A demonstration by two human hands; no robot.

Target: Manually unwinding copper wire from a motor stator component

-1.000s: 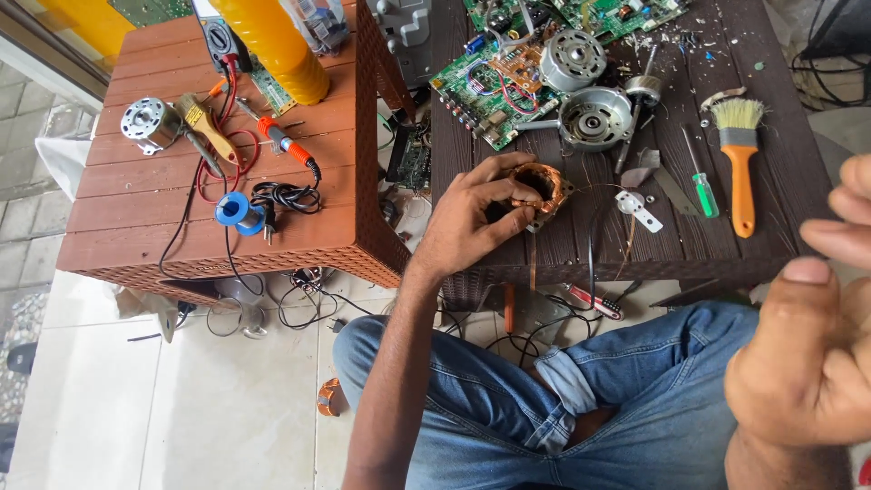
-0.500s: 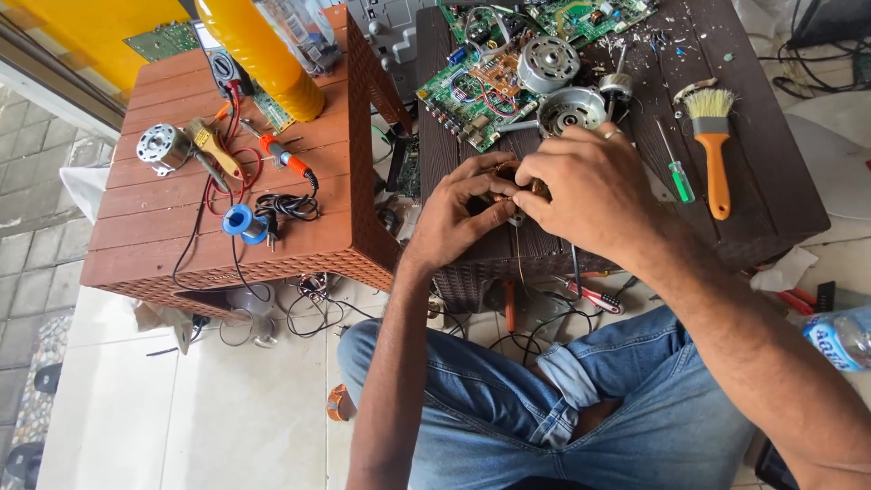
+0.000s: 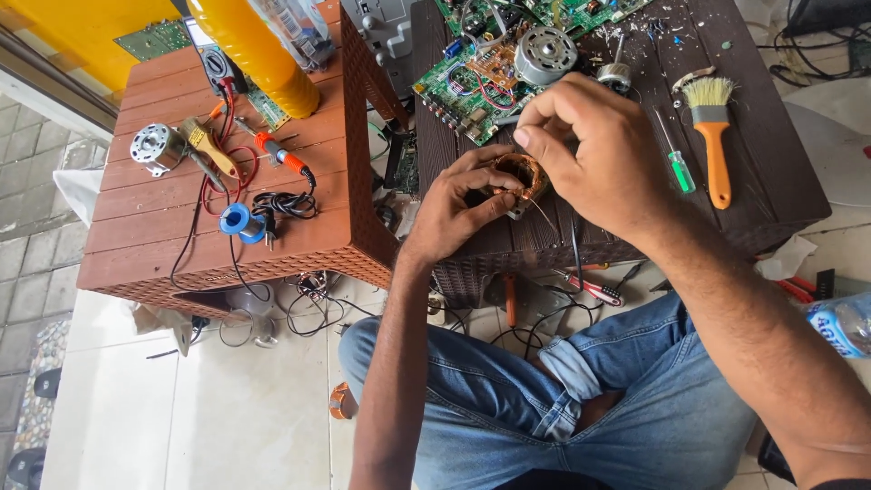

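Note:
My left hand (image 3: 461,213) grips a small motor stator wound with copper wire (image 3: 522,172) at the near edge of the dark brown table (image 3: 771,163). My right hand (image 3: 603,154) comes in from above and pinches the copper winding at the stator's top with thumb and forefinger. A thin wire end sticks out below the stator. Both hands hide most of the part.
A green circuit board (image 3: 472,86) and a round grey motor (image 3: 544,54) lie behind the hands. An orange-handled brush (image 3: 715,136) and a green screwdriver (image 3: 676,163) lie to the right. The reddish table (image 3: 163,245) on the left carries a soldering iron (image 3: 281,156), a solder spool (image 3: 238,220), a small motor (image 3: 150,147) and a yellow cylinder (image 3: 254,50).
My right hand came from the lower right onto the stator and now pinches its winding. The view has shifted slightly closer.

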